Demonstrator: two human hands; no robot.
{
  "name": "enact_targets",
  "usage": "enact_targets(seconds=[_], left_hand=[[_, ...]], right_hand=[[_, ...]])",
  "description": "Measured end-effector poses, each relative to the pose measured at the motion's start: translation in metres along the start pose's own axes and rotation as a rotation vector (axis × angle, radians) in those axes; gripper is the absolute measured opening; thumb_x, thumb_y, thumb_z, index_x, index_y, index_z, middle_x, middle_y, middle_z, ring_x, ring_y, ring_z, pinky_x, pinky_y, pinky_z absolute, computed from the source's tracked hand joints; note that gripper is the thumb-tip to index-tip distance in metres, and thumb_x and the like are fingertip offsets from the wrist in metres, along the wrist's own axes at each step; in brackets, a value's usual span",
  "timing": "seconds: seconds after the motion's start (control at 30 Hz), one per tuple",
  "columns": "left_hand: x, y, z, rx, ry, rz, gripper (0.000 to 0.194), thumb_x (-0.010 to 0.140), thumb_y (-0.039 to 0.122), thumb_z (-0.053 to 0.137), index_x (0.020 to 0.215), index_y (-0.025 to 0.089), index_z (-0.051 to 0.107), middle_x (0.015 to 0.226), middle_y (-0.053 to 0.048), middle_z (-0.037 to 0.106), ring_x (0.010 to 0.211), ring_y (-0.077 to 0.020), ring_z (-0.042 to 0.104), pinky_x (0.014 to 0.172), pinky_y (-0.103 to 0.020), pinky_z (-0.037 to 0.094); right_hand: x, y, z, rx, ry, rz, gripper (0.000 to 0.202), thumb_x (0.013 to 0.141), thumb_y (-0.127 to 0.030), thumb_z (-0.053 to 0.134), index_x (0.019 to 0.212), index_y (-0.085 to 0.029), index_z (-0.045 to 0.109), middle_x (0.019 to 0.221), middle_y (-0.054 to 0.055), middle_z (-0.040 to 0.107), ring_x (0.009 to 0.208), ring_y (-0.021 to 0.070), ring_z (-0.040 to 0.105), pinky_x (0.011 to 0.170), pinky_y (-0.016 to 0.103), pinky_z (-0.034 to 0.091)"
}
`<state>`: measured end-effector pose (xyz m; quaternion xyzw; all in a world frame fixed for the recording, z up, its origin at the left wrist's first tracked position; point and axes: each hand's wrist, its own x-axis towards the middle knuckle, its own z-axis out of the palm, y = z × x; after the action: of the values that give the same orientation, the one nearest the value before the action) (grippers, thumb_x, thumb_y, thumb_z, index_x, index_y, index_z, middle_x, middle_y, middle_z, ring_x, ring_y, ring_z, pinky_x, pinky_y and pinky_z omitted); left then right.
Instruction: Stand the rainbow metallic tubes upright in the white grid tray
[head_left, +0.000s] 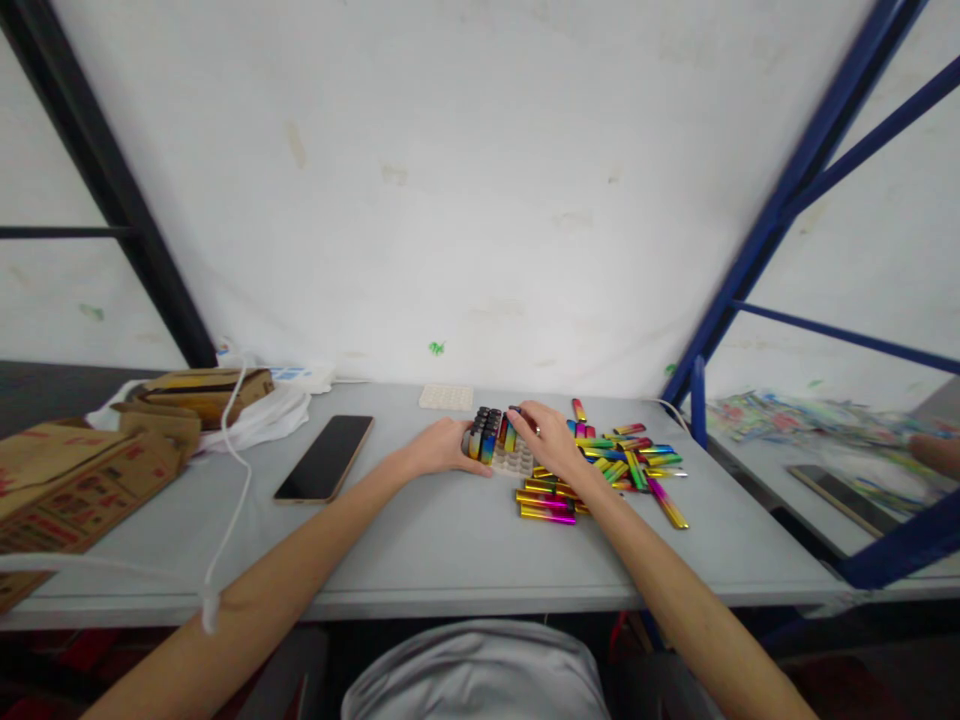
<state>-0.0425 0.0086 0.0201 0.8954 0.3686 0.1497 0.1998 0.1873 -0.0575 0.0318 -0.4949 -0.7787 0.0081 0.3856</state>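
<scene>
A pale tray with rows of holes (514,461) lies on the table, with several upright lighters (488,428) in its left part, shiny and multicoloured with black tops. My left hand (444,449) curls around the left side of this group, thumb at the front and fingers behind. My right hand (546,435) is over the tray's right part, thumb and fingers pinched on one lighter (511,436) beside the standing rows. Right of the tray, a loose pile of metallic lighters (616,462) in gold, green, red and purple lies partly behind my right wrist.
A second pale holed tray (446,398) lies near the wall. A phone (325,459) is left of my left hand. Cardboard boxes (90,470), white plastic and a hanging white cable (238,460) occupy the left side. A blue metal frame (750,250) stands at right, with another person's hand (936,453) beyond.
</scene>
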Motion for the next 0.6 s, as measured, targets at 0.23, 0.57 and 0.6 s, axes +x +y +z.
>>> enact_targets(seconds=[0.23, 0.57, 0.6], left_hand=[[-0.0003, -0.0003, 0.0001, -0.047, 0.02, 0.026, 0.08, 0.058, 0.07, 0.087, 0.119, 0.022, 0.071, 0.099, -0.004, 0.079, 0.091, -0.0293, 0.071, 0.078, -0.03, 0.05], [-0.0005, 0.0003, 0.0002, 0.047, 0.0, -0.016, 0.084, 0.058, 0.078, 0.082, 0.12, 0.022, 0.069, 0.095, -0.005, 0.078, 0.086, -0.0298, 0.071, 0.071, -0.031, 0.048], [-0.0005, 0.0002, 0.0003, 0.045, 0.001, -0.015, 0.084, 0.058, 0.077, 0.082, 0.121, 0.022, 0.069, 0.094, -0.005, 0.078, 0.086, -0.0295, 0.071, 0.071, -0.03, 0.048]], right_hand=[[0.0, 0.0036, 0.0015, -0.061, -0.084, -0.007, 0.043, 0.105, -0.048, 0.049, 0.075, -0.02, 0.06, 0.068, 0.001, 0.062, 0.063, 0.0155, 0.052, 0.065, 0.027, 0.033], [0.0008, 0.0028, -0.0038, -0.137, -0.238, -0.019, 0.037, 0.109, -0.04, 0.044, 0.087, -0.019, 0.064, 0.074, 0.004, 0.067, 0.067, 0.0175, 0.058, 0.065, 0.027, 0.034], [0.0009, 0.0032, -0.0045, -0.156, -0.239, -0.02, 0.036, 0.109, -0.04, 0.045, 0.088, -0.019, 0.064, 0.074, 0.005, 0.067, 0.067, 0.0179, 0.059, 0.066, 0.028, 0.034]])
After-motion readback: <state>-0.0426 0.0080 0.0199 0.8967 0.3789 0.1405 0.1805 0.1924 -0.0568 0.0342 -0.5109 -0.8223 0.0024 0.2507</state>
